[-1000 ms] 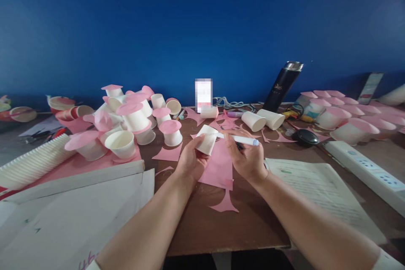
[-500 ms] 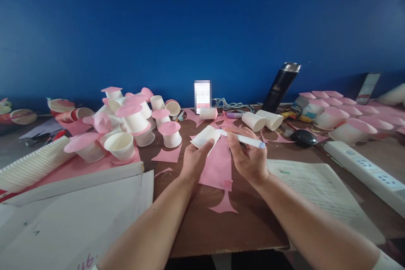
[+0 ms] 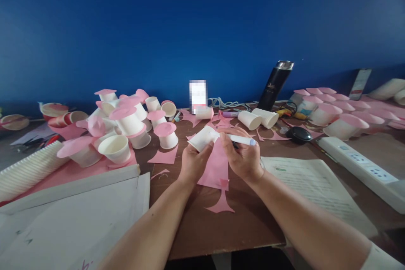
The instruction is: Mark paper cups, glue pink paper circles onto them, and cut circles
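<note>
In the middle of the head view, my left hand (image 3: 193,163) is closed round a small white paper cup (image 3: 201,138), tilted on its side. My right hand (image 3: 246,161) grips a white marker pen (image 3: 238,139) with a pale blue end. The pen's tip points left and meets the cup's right side; whether it touches is too small to tell. Beneath both hands lies a pink paper sheet (image 3: 215,168), with a pink offcut (image 3: 221,204) nearer me. Left of my hands, a white cup (image 3: 167,140) stands with a pink disc on top.
Pink-topped cups (image 3: 125,120) crowd the left, beside a long cup stack (image 3: 31,173) and white board (image 3: 79,219). Two cups (image 3: 249,120) lie behind my right hand. A black flask (image 3: 274,86), black round object (image 3: 300,134), power strip (image 3: 360,168) and written paper (image 3: 313,190) occupy the right.
The whole view has shifted slightly, so things appear farther left. My right hand with the marker pen has come a little closer to the cup. Both hands keep their holds.
</note>
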The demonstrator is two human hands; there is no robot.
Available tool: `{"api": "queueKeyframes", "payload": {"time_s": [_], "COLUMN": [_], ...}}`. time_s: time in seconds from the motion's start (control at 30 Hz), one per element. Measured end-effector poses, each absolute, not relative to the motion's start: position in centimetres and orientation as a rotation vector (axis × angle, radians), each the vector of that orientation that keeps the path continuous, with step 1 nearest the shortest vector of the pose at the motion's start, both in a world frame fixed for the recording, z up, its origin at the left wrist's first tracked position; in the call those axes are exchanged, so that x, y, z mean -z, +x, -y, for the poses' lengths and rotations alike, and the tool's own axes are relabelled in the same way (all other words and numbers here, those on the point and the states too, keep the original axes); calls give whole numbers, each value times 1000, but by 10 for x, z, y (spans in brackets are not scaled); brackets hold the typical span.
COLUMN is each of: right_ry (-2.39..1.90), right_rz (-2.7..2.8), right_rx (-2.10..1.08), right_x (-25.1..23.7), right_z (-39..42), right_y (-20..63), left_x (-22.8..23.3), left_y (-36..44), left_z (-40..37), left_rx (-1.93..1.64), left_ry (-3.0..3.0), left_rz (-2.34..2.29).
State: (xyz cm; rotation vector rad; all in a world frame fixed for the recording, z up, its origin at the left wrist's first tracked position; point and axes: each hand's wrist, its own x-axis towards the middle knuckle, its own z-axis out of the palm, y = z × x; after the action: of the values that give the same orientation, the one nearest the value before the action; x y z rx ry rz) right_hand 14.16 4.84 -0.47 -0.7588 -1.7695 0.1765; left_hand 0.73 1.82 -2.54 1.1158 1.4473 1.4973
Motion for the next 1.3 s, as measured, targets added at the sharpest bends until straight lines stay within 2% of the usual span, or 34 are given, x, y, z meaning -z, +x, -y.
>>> {"api": "queueKeyframes", "payload": {"time_s": [0.77,1.3], "right_ry": [-786,-786], "right_rz": [1769,1742], "right_rx": [-192,-159], "right_x": [8,5], "right_z": [-49,-51], "right_y": [142,142], "left_x": [31,32], "left_y": [3,3], "left_z": [-24,-23], "left_rx": [-1600,-1561], "left_ry": [1026,1148], "left_rz": [-1309,-1373]}}
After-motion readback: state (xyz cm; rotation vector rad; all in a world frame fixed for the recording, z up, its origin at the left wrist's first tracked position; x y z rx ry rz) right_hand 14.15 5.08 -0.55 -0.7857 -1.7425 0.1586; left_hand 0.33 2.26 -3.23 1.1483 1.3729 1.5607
